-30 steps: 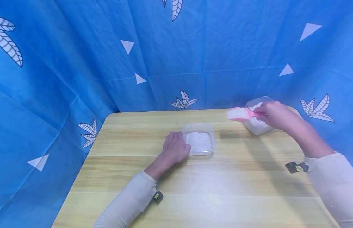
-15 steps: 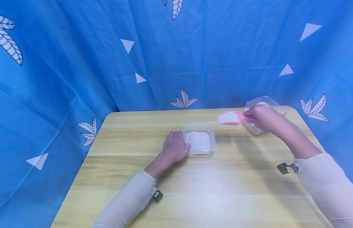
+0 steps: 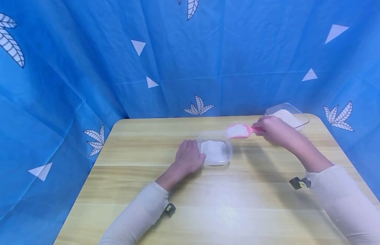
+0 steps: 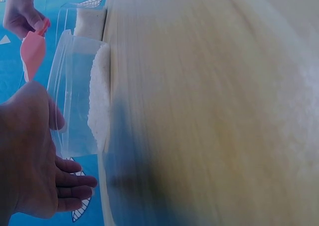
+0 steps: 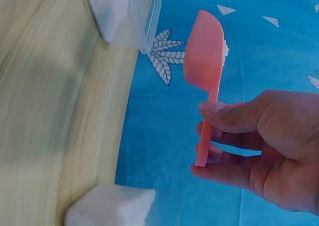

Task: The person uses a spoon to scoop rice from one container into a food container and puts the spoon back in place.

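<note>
Across the desk [image 3: 131,143], by the head view, I find a tub [image 3: 216,163] near the middle, white powder [image 3: 214,150] lying in it. The left hand [image 3: 188,157] rests at the tub's left side, thumb at the near corner. The right hand [image 3: 274,129] holds a pink scoop [image 3: 249,130] heaped with powder, its tip in line with the tub's right rim; height over that rim cannot be read from this angle. A second tub [image 3: 275,108], also holding powder, stands behind the right hand, partly hidden by it. A blue curtain [image 3: 177,68] hangs at the back.

By the left wrist view, the left grip is spread: fingers extended, thumb against the tub wall. Light steadying should suffice, in my judgement; squeezing could bow the thin wall. The scoop shows above the rim, apart from it.

By the right wrist view, the right grip pinches the scoop's handle between thumb and fingers. Powder shows past the bowl's edge. Recommended: carry the bowl level and unhurried, and tilt only once wholly over the tub, since so full a load could spill on the desk.
</note>
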`<act>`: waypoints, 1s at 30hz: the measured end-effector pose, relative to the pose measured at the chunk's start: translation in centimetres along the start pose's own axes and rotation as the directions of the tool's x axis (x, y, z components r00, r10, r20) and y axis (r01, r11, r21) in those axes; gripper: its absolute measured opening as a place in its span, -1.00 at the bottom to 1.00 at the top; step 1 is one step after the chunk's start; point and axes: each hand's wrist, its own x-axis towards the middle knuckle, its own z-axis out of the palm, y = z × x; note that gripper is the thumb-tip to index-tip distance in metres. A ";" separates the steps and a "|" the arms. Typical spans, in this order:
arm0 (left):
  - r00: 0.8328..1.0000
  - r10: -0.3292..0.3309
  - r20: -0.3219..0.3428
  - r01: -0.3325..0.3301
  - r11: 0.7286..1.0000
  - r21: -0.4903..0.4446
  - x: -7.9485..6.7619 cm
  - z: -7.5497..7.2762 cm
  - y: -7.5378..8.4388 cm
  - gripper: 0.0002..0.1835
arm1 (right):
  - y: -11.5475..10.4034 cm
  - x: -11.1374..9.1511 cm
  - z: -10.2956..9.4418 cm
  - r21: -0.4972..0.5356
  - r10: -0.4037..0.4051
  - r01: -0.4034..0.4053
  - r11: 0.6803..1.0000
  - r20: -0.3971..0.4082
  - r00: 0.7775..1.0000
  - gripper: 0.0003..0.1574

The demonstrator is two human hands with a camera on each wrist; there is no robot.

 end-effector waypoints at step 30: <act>1.000 -0.011 0.005 0.011 1.000 0.005 0.1 -0.3 0.1 -0.47 | -2.9 2.7 3.4 -0.060 -0.061 0.061 0.996 -0.003 0.998 -0.77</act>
